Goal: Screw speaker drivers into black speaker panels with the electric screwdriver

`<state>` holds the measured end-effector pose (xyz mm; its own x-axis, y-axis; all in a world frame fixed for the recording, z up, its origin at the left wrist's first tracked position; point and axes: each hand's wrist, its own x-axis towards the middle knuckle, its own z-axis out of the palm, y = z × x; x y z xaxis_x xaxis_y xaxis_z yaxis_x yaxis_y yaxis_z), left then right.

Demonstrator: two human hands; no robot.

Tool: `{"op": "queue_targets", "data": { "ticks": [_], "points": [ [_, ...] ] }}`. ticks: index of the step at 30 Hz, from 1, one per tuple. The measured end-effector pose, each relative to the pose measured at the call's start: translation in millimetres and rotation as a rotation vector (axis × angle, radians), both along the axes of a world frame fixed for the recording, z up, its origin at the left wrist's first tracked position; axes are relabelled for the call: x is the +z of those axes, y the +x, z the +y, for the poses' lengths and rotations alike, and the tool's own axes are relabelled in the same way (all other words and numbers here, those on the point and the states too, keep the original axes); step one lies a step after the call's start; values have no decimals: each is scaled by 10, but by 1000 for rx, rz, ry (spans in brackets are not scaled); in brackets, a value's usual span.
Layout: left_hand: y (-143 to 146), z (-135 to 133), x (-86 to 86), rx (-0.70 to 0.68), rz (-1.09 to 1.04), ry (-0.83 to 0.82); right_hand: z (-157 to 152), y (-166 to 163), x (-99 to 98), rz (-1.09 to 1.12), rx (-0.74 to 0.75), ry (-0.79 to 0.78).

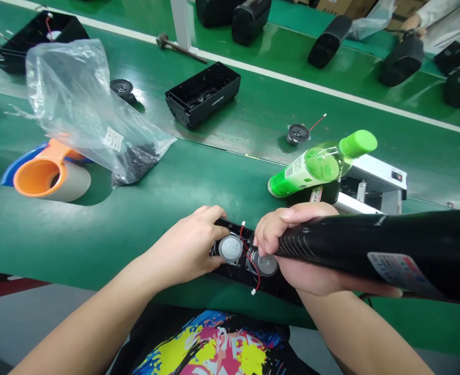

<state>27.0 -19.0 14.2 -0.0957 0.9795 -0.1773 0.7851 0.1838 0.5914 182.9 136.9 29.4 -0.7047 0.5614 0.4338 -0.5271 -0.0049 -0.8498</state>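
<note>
- The left hand (189, 247) has its fingers curled over the left end of a black speaker housing (238, 268), gripping that end just beside a round silver speaker driver (230, 248).
- The right hand (292, 245) is clenched round a black power screwdriver (370, 245), whose tip end is hidden by the fingers above a second driver (268, 264).
- Red wires (249, 260) loop between the two drivers and end in a small white plug at the housing's near edge.
- The housing lies on the green bench (136, 219), at its near edge, close to the person's chest.
- Beyond the housing, to the right, a green bottle (319, 164) lies tilted against a grey metal box (374, 182).
- Beyond the bottle a loose small speaker (297, 134) sits on the belt.
- Well left of the housing lie a clear plastic bag (81, 109) and an orange tape dispenser (46, 177).
- Far beyond the housing sits an open black casing (202, 94).
</note>
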Motion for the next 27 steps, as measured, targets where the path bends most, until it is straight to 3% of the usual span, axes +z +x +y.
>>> {"op": "queue_targets", "data": {
  "ticks": [7,15,27],
  "points": [
    [-9,25,20,-3,13,-15,15,-60,-123,6,106,55],
    [3,-2,-41,3,6,49,-23,-85,-291,49,65,106],
    [25,-10,-8,11,45,32,-109,-115,-274,-23,3,133]
  ]
}}
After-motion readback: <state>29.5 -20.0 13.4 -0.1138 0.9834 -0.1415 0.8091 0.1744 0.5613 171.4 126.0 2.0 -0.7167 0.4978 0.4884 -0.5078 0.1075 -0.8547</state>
